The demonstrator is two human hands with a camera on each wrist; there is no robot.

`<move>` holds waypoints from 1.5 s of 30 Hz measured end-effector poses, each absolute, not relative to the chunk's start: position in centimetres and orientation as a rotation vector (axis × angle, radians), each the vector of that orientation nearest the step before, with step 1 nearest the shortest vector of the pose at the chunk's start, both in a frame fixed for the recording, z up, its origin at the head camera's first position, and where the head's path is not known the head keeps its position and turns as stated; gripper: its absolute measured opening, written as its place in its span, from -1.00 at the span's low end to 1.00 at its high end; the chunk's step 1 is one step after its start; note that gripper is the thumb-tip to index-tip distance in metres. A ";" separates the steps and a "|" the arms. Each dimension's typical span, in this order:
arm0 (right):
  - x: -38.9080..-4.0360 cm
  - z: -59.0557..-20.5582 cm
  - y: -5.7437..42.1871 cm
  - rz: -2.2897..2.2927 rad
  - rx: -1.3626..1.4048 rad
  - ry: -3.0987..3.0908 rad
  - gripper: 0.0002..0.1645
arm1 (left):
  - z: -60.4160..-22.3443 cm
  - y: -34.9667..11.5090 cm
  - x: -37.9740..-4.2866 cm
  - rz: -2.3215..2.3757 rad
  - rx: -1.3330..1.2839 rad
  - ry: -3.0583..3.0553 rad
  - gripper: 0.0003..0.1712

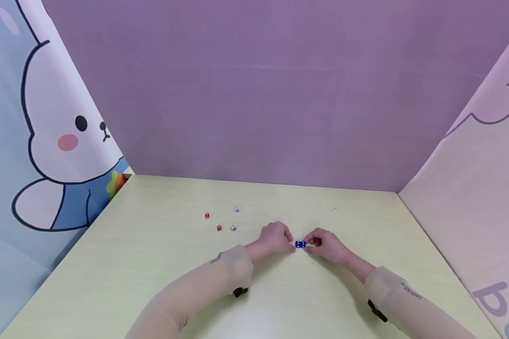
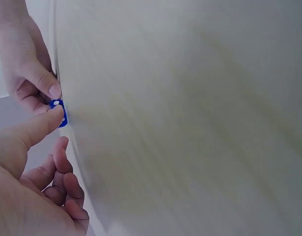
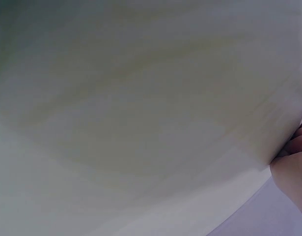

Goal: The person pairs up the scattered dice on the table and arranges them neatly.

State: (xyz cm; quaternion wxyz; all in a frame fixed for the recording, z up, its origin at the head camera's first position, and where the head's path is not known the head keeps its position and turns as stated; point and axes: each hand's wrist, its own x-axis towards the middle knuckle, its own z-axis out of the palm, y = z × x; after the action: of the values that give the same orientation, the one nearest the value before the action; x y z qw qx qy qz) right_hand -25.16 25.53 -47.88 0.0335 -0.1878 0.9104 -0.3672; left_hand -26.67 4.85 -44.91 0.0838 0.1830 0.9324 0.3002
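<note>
Across the far side we see a plain purple backdrop (image 1: 254, 94), and in front of it a pale wood-grain table (image 1: 186, 306). A light-blue panel with a cartoon rabbit (image 1: 51, 136) stands along the left, and a pale pink panel (image 1: 475, 188) with a dark outline and lettering runs along the right.

Two beige sleeves reach in from the near side, the left sleeve (image 1: 203, 287) and the right sleeve (image 1: 411, 296), each with a piece of black strap showing below it.

The left hand (image 1: 275, 238) rests low over the table right of the middle, its thumb and index finger apart just left of the blue dice; we cannot tell whether its thumb touches them. The right hand (image 1: 330, 246) comes from the other side, thumb and index finger pinching the right blue die (image 1: 303, 244).

The left blue die (image 1: 298, 244) sits flush beside that one on the table, between the two hands. Farther off to the left we find four loose dice, well apart from the blue pair: the near white die (image 1: 233, 228), the far white die (image 1: 236, 209), the near red die (image 1: 219, 228) and the far red die (image 1: 207, 215).
</note>
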 end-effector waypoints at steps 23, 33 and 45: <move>-24.7 -47.5 25.4 -1.110 -0.504 2.784 -0.79 | -43.6 -6.5 -27.5 0.887 0.557 3.059 -0.58; -24.8 -47.4 25.2 -1.111 -0.501 2.780 -0.79 | -44.7 -9.8 -28.6 0.721 0.433 3.128 -0.63; -24.9 -47.5 25.2 -1.125 -0.490 2.771 -0.79 | -44.8 -10.4 -29.2 0.665 0.390 3.104 -0.80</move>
State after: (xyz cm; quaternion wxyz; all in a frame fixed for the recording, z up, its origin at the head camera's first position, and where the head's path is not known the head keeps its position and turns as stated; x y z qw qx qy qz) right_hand -24.86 25.25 -47.49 0.0555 -0.1614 0.9130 -0.3705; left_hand -29.16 -10.37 -44.80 -0.0285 0.1218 0.9701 0.2078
